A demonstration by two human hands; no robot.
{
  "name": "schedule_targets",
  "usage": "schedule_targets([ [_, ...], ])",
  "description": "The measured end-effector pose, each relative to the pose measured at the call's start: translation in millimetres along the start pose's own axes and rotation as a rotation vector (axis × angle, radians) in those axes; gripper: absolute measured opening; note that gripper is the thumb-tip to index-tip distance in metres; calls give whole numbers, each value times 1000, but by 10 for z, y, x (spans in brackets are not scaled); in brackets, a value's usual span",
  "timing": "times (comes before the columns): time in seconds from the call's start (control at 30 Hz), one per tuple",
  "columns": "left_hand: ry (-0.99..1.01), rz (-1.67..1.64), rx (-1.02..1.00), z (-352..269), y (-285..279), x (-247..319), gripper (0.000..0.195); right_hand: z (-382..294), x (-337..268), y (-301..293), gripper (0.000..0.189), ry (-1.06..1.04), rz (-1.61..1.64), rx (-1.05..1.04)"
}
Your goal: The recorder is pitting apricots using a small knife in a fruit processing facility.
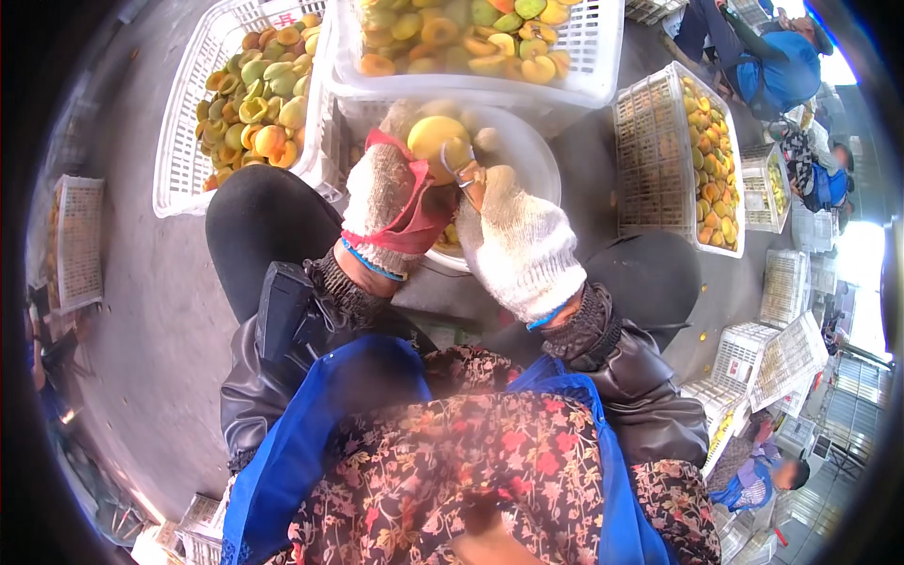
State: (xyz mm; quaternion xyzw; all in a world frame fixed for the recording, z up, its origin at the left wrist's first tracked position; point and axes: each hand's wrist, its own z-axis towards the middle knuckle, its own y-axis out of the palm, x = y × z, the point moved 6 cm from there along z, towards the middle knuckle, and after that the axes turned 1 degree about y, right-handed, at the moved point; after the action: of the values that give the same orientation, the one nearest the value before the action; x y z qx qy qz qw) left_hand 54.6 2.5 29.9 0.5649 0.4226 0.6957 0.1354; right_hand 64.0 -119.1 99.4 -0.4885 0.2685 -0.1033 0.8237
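My left hand [387, 198], in a knitted glove wrapped with red cloth, holds a whole yellow peach [432, 138]. In my gloved right hand [519, 236] is a small pitting tool [462, 176] with a curved metal loop. Its loop lies against the right side of the fruit; how deep it sits cannot be told. Beneath both hands stands a pale round basin [542, 166], partly hidden, with some fruit in it. Just beyond, a white plastic crate [473, 86] carries halved peaches [487, 46].
A second white crate [182, 152] of peach halves stands at the left, by my knee. To the right, a tall crate [653, 159] is full of peaches. Further right are people [780, 67] and stacked crates [784, 289]. Another crate [79, 244] stands far left on the concrete floor [152, 339].
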Motion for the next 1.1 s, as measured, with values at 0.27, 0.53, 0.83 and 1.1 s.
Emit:
schedule_targets([
  [0.27, 133, 533, 68, -107, 79, 66, 27, 45, 10, -77, 24, 41, 54, 3],
  [0.53, -77, 75, 197, -81, -60, -15, 32, -73, 43, 43, 24, -76, 7, 37],
  [0.83, 70, 458, 186, -20, -160, 1, 33, -124, 3, 87, 24, -70, 43, -54],
  [1.1, 21, 567, -42, 47, -197, -68, 40, -114, -41, 171, 21, -63, 184, -405],
])
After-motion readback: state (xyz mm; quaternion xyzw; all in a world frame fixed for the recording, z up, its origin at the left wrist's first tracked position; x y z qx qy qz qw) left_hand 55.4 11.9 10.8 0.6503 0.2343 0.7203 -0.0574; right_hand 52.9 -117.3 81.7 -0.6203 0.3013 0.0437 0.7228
